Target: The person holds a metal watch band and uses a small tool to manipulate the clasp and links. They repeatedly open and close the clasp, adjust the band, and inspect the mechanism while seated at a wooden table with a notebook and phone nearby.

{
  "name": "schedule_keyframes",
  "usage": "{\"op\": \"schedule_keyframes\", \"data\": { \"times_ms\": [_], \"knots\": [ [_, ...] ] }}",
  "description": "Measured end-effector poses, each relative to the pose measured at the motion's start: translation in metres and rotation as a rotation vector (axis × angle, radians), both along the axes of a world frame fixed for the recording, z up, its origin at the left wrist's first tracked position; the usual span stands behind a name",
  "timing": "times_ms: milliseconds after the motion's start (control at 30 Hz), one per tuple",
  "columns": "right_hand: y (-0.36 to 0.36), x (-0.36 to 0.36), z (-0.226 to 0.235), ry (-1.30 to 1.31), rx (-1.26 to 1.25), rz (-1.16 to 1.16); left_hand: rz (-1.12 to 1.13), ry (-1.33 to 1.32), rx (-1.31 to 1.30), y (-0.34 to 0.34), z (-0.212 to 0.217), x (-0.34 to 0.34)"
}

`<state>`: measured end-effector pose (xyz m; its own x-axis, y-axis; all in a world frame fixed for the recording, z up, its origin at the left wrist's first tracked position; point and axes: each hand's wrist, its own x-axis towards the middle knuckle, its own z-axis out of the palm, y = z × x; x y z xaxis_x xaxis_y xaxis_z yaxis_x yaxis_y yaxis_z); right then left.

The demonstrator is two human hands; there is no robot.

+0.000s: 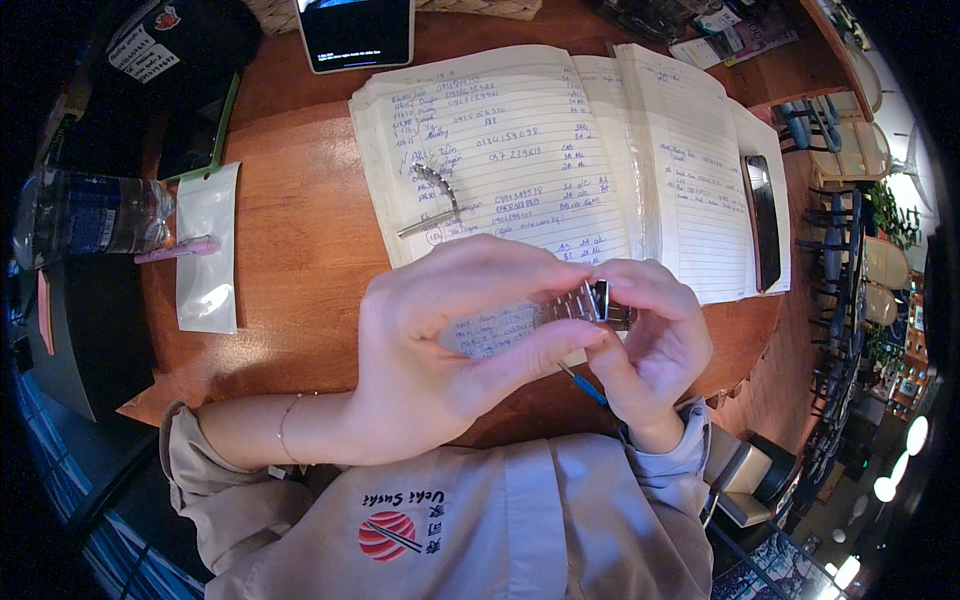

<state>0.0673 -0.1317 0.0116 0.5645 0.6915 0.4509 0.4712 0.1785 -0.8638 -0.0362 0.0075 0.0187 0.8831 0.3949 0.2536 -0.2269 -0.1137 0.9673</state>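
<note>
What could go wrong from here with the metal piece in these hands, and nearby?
The linked metal piece, pinched by the left hand and right hand, might slip. The loose metal strip on the open notebook could be brushed away by the left hand. The dark phone there may slide if the notebook shifts.

A restaurant, seen from a wooden desk point(290, 210)
Rows of chairs point(829, 215) stand along a plank floor point(793, 350), near green plants point(897, 215) and lamps point(885, 489); a ruled notebook point(500, 130) of handwritten lists lies open on the desk; the beige shirt point(560, 520) bears a red emblem point(374, 546) with chopsticks point(404, 540).
</note>
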Motion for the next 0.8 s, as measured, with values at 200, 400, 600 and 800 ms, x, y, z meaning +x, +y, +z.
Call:
{"op": "schedule_keyframes", "data": {
  "times_ms": [200,400,600,800],
  "knots": [
    [-0.0007,-0.0013,0.0016,0.049,-0.017,0.002,-0.002,0.006,-0.058,-0.0008,0.0000,0.0005],
    [-0.0014,-0.0016,0.0012,0.075,-0.032,0.008,0.029,-0.034,-0.006,-0.0013,-0.0030,0.0003],
    [-0.0016,-0.0030,0.0042,0.081,-0.043,-0.006,0.069,-0.075,0.123,-0.0020,-0.0012,-0.0011],
    [0.0001,0.0016,0.0025,-0.045,-0.008,0.000,0.066,-0.097,0.260,0.0009,0.0019,0.0005]
  ]
}}
